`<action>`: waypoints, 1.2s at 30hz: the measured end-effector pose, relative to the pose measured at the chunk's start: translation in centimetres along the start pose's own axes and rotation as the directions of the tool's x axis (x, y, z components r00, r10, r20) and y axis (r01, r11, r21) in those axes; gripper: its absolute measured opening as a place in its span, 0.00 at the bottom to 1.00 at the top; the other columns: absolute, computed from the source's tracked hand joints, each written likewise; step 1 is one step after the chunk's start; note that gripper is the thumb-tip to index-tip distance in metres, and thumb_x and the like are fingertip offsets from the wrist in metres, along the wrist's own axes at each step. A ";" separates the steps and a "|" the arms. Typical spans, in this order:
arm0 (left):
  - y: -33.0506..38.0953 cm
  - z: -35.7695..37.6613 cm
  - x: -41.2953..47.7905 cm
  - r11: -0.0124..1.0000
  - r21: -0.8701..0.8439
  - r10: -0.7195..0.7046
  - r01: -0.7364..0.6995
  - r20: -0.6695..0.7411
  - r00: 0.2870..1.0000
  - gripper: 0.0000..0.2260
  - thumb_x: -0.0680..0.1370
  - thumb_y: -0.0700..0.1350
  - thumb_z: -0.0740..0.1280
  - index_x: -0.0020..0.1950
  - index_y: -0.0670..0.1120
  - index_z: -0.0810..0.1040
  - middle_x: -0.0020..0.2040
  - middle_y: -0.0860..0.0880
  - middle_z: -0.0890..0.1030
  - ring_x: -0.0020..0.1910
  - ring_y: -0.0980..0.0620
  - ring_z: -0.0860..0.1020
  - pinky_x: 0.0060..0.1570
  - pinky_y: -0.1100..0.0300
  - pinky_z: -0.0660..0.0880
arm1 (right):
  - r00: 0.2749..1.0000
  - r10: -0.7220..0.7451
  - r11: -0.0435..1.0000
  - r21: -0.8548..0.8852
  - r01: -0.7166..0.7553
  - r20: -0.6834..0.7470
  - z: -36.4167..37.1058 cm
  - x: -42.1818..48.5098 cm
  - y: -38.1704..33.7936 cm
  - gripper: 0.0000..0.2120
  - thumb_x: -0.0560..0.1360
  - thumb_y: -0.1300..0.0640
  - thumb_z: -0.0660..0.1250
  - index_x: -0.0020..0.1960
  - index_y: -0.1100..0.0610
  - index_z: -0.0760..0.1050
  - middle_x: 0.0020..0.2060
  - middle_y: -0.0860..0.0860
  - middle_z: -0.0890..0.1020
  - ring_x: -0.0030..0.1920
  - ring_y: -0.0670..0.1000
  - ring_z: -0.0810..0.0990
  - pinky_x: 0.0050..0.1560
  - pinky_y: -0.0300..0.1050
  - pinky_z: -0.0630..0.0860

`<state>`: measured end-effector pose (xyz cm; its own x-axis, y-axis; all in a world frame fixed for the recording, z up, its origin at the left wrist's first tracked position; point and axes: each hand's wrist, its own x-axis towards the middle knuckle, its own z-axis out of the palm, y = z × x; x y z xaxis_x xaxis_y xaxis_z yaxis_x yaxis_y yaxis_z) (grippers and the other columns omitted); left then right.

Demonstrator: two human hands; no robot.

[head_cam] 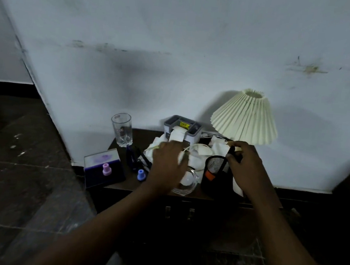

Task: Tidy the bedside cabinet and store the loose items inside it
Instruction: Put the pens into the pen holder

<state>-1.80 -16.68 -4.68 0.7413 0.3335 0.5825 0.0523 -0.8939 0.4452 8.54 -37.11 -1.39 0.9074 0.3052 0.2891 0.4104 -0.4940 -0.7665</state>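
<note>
A dark bedside cabinet [214,218] stands against a scuffed white wall, with bare floor to its left. The left hand [168,160] lies loosely spread on crumpled tissues [197,156] mid-top. The right hand [247,163] pinches a slim dark object [231,152] above the mesh pen cup [215,169]. A box [103,170] overhangs the left front corner; a glass bowl [185,186] meets the front edge.

cream pleated lamp shade [245,116] | black mesh pen cup [216,173] | purple box [103,168] | grey organiser [182,127]
</note>
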 end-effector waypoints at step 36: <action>-7.6 -1.1 10.2 0.514 -0.113 -0.631 0.850 0.622 0.464 0.08 0.77 0.37 0.60 0.50 0.38 0.77 0.35 0.41 0.79 0.22 0.51 0.70 0.22 0.69 0.60 | 0.994 -0.083 0.995 -0.052 0.080 -0.072 -1.0 -2.1 -3.3 0.13 0.80 0.60 0.64 0.63 0.51 0.77 0.44 0.44 0.79 0.45 0.49 0.81 0.42 0.43 0.73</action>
<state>4.63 -6.15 -1.34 0.7274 0.5323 -0.4330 0.5811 -0.1423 0.8013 5.39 -36.92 1.08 0.8742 0.2855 0.3927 0.4855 -0.5095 -0.7104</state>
